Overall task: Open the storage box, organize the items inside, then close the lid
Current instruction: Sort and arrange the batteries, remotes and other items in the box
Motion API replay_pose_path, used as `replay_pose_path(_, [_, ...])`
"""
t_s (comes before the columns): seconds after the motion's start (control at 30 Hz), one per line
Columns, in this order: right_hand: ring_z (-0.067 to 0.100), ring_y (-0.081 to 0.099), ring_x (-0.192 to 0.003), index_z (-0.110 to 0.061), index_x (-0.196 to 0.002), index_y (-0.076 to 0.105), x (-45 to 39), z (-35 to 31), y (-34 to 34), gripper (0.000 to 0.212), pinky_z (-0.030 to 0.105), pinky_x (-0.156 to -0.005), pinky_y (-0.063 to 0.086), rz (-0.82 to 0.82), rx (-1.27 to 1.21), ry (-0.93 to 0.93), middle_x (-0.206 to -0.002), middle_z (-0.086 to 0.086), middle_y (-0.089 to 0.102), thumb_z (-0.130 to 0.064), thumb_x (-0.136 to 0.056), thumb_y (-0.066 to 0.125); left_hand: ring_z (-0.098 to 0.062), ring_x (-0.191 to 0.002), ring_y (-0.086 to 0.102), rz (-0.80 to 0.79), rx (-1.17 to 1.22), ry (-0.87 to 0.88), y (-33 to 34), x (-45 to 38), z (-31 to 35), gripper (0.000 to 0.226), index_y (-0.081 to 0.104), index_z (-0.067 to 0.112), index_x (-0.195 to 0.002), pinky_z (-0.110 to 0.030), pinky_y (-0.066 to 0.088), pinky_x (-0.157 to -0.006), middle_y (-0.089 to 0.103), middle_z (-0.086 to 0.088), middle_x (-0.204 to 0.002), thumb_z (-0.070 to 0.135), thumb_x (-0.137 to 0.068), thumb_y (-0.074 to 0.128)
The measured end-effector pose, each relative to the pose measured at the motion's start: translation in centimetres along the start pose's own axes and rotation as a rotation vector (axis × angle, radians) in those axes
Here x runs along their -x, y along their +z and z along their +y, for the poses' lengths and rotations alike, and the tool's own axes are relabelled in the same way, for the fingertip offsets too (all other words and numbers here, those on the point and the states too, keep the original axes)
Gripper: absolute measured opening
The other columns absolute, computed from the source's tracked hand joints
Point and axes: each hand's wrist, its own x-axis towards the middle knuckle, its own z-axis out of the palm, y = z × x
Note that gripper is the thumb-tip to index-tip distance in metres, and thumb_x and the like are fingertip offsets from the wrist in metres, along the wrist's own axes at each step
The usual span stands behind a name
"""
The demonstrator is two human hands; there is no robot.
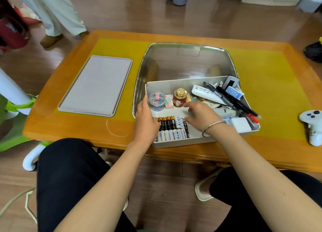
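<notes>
Black-and-white batteries [171, 128], lined up between loosely spread hands, left hand [145, 117] and right hand [200, 115], could be scattered by a careless nudge.

The surface [83, 127] is a low wooden top with an orange-brown rim and a yellow mat [271, 85] spread over its middle. Directly on it lie a flat grey lid [95, 85] at the left, a clear storage box [184, 57] in the centre, and a white game controller [312, 125] near the right edge — all well apart from one another. A grey tray [174, 143] of small items sits tilted at the near side — its far end over the clear box, its near end by the front edge.
</notes>
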Motion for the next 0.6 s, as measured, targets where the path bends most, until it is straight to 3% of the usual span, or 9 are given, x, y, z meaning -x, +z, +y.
replay_pose_path(0.1, [0.026, 0.06, -0.098, -0.019, -0.11, 0.064, 0.9, 1.4, -2.8, 0.028, 0.033, -0.08, 0.048, 0.282, -0.014, 0.08, -0.105, 0.005, 0.065, -0.028, -0.083, 0.065, -0.017, -0.141, 0.026, -0.004, -0.002, 0.006, 0.0, -0.2, 0.0, 0.081, 0.017, 0.015, -0.152, -0.018, 0.032, -0.097, 0.025, -0.003, -0.154, -0.009, -0.086, 0.057])
replay_pose_path(0.2, [0.031, 0.06, -0.094, -0.019, -0.108, 0.066, 1.4, 3.8, -5.1, 0.027, 0.033, -0.069, 0.044, 0.41, 0.157, 0.239, -0.108, 0.008, 0.062, -0.033, -0.084, 0.064, -0.018, -0.142, 0.026, -0.009, 0.004, -0.003, 0.0, -0.4, 0.1, 0.08, 0.016, 0.016, -0.152, -0.023, 0.035, -0.102, 0.023, -0.003, -0.155, -0.009, -0.087, 0.056])
replay_pose_path(0.37, [0.033, 0.06, -0.087, -0.016, -0.1, 0.068, 0.5, 6.0, -5.8, 0.026, 0.03, -0.062, 0.04, 0.4, 0.347, 0.328, -0.102, 0.011, 0.059, -0.037, -0.085, 0.064, -0.018, -0.141, 0.027, -0.001, 0.019, 0.006, 0.0, -0.3, -0.1, 0.08, 0.017, 0.017, -0.152, -0.023, 0.036, -0.1, 0.024, -0.003, -0.154, -0.009, -0.087, 0.056])
replay_pose_path(0.6, [0.031, 0.061, -0.086, -0.012, -0.099, 0.067, -1.1, 6.3, -5.3, 0.028, 0.029, -0.061, 0.039, 0.37, 0.401, 0.389, -0.1, 0.011, 0.06, -0.036, -0.085, 0.064, -0.015, -0.14, 0.029, 0.005, 0.057, 0.0, 0.1, -0.4, -0.3, 0.08, 0.017, 0.021, -0.152, -0.024, 0.043, -0.097, 0.025, -0.001, -0.154, -0.009, -0.088, 0.054])
